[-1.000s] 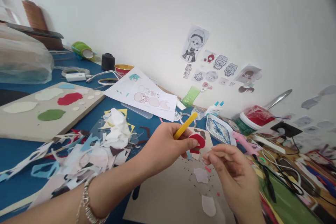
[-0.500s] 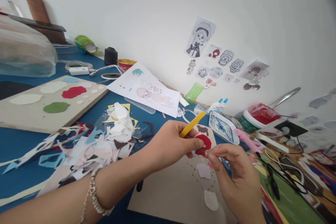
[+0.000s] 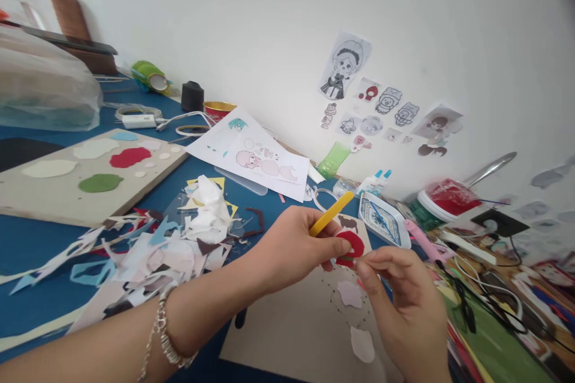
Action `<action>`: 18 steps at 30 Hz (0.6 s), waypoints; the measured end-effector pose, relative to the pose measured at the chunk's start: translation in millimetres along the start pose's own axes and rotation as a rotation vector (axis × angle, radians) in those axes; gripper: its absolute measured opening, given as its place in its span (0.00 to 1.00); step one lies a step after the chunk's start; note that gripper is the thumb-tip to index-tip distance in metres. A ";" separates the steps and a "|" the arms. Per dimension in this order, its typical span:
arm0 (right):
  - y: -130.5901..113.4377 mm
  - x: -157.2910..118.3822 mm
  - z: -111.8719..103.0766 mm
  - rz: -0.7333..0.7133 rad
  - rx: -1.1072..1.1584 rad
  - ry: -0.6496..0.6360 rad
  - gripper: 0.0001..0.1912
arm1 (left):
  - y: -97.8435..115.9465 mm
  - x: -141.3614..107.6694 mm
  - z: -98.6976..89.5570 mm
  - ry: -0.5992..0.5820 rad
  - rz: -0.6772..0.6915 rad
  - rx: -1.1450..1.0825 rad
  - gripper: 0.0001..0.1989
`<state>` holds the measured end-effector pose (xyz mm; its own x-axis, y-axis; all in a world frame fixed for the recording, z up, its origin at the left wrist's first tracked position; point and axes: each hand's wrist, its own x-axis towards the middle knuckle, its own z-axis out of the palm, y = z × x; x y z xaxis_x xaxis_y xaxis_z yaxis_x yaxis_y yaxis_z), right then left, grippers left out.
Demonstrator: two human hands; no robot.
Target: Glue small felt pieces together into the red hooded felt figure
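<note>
My left hand (image 3: 299, 245) pinches a small red piece (image 3: 354, 244) between thumb and fingers, and a yellow stick-like tool (image 3: 331, 214) is also tucked in that hand. Close beside the red piece, my right hand (image 3: 402, 299) is closed, thumb against fingertips; whatever it pinches is too small to make out. Both hands are above a beige board (image 3: 296, 335). On the board lie a pale pink shape (image 3: 349, 294), a paler rounded shape (image 3: 362, 344) and a brown shape (image 3: 348, 223). A ring of small dark dots surrounds the pale pink shape.
Cut scraps (image 3: 153, 263) heap up left of my hands. Farther left, another board (image 3: 67, 200) carries coloured shapes. A printed sheet (image 3: 265, 158) lies behind. To the right are a white tray (image 3: 395, 236), a white and green tub (image 3: 431, 209), a pink tool (image 3: 422, 239) and cables.
The whole view has shifted slightly, with things appearing a little farther right. My hands keep nearly the same pose, and the red piece is still in my left hand.
</note>
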<state>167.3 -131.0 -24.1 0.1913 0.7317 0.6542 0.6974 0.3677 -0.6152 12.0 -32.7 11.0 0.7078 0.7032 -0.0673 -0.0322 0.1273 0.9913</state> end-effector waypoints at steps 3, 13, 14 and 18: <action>-1.8 -1.2 1.7 0.032 0.008 0.015 0.06 | 2.0 -0.7 -0.2 0.001 -0.008 -0.003 0.05; -8.9 -1.2 6.7 0.150 0.050 0.079 0.05 | 6.6 -4.3 -0.1 0.002 -0.024 0.006 0.05; -8.3 -1.8 6.6 0.164 0.054 0.079 0.05 | 6.9 -4.4 0.0 0.004 -0.028 0.008 0.05; -7.5 -4.4 6.3 0.213 0.076 0.078 0.05 | 6.5 -4.2 -0.7 -0.008 -0.022 0.009 0.05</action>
<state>156.9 -133.3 -25.2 0.3832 0.7520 0.5363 0.5822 0.2542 -0.7723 8.3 -34.4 17.6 0.7138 0.6948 -0.0880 -0.0107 0.1365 0.9906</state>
